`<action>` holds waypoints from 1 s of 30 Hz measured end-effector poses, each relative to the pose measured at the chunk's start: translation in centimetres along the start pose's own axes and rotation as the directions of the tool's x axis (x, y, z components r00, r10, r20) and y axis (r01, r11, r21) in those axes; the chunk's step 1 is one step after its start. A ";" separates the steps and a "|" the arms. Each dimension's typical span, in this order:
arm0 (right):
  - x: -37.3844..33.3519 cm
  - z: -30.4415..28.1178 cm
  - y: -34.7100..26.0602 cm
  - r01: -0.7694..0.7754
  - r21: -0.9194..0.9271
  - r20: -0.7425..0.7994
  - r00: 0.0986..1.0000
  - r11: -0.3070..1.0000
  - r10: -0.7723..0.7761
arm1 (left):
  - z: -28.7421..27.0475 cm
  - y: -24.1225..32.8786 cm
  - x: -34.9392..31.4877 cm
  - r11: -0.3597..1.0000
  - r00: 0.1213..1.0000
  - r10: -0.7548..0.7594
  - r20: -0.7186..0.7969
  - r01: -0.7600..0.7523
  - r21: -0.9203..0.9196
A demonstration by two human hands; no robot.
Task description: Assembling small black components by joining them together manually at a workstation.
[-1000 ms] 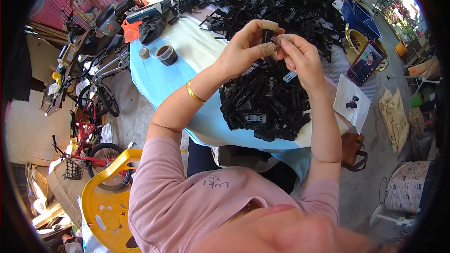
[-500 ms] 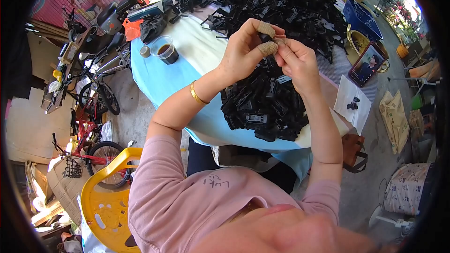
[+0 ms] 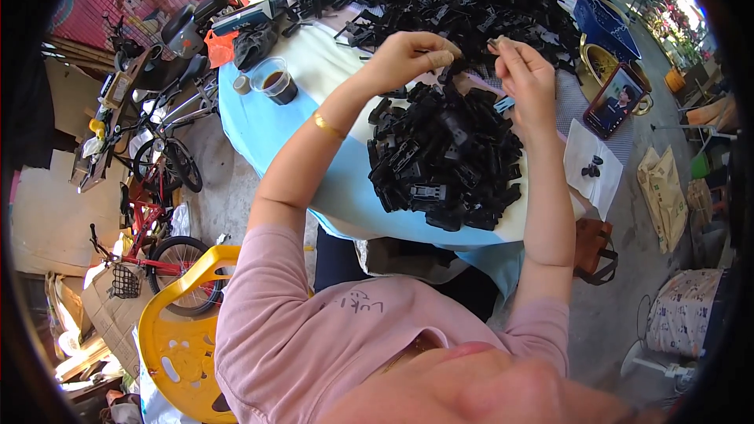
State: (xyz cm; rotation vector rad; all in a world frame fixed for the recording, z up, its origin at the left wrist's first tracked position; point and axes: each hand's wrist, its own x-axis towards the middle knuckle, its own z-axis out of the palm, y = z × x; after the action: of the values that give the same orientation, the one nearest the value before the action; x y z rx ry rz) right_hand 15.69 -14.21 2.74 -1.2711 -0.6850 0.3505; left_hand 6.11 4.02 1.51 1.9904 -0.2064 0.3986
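My left hand (image 3: 408,61) stretches over the table between two heaps of black plastic parts, its thumb and fingers a little apart. A tan finger cover (image 3: 442,58) wraps its thumb. Below it, a blurred black plastic part (image 3: 455,124) shows over the near heap of black plastic parts (image 3: 416,165). To the right, my right hand (image 3: 525,78) is closed in a pinch. Something small and dark sits at its fingertips, too small to name. Beyond both hands spreads the large far heap of black plastic parts (image 3: 440,0).
A plastic cup of dark liquid (image 3: 277,82) and a small jar (image 3: 241,85) stand at the left. On the right are a phone (image 3: 613,100), a gold-coloured pot (image 3: 598,63), a blue box (image 3: 605,25) and white paper (image 3: 585,165) with small dark pieces. A yellow chair (image 3: 184,330) stands lower left.
My hands were together over the table and have moved apart, the right one to the right. A blurred black part now shows over the near heap below my left hand.
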 end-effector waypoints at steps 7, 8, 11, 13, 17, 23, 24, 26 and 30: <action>-0.2 0.6 1.7 0.246 -0.399 0.032 0.966 0.883 -0.255 | 2.8 -6.9 2.2 0.877 0.963 -0.192 -0.191 0.255 0.407; -0.1 0.6 1.9 0.241 -0.405 0.021 0.967 0.882 -0.255 | 2.9 -7.1 2.3 0.923 0.968 -0.175 -0.178 0.225 0.314; 0.0 0.7 2.0 0.336 -0.470 0.078 0.937 0.816 -0.340 | 2.7 -7.4 2.1 0.957 0.941 -0.193 -0.277 0.243 0.158; 0.1 0.7 1.8 0.399 -0.520 0.135 0.911 0.755 -0.389 | 1.8 -6.7 1.9 0.987 0.948 -0.133 -0.290 0.153 0.048; -0.3 0.4 1.2 0.429 -0.486 0.285 0.901 0.762 -0.326 | 1.1 -0.8 0.5 0.969 0.972 -0.172 -0.157 0.139 -0.202; -1.7 2.0 -0.1 0.602 -0.355 0.365 0.794 0.715 -0.486 | 0.9 1.1 -0.9 0.895 0.944 -0.274 -0.186 0.179 -0.409; -1.9 2.2 -0.4 0.604 -0.348 0.341 0.794 0.718 -0.503 | 1.0 1.4 -1.1 0.930 0.953 -0.224 -0.203 0.147 -0.336; -1.9 2.0 -0.3 0.602 -0.350 0.312 0.797 0.717 -0.517 | 2.0 2.8 -1.1 0.923 0.968 -0.157 -0.196 0.073 -0.379; -1.6 1.8 0.4 0.349 -0.083 0.174 0.927 0.933 -0.331 | 2.9 4.5 -1.9 0.928 0.994 0.014 -0.106 -0.052 -0.368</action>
State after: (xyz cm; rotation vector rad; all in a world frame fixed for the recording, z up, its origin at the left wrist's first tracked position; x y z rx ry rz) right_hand 13.35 -13.67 2.15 -1.2111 -1.0573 0.1265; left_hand 3.49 -0.60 3.42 1.5921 -0.2327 0.4459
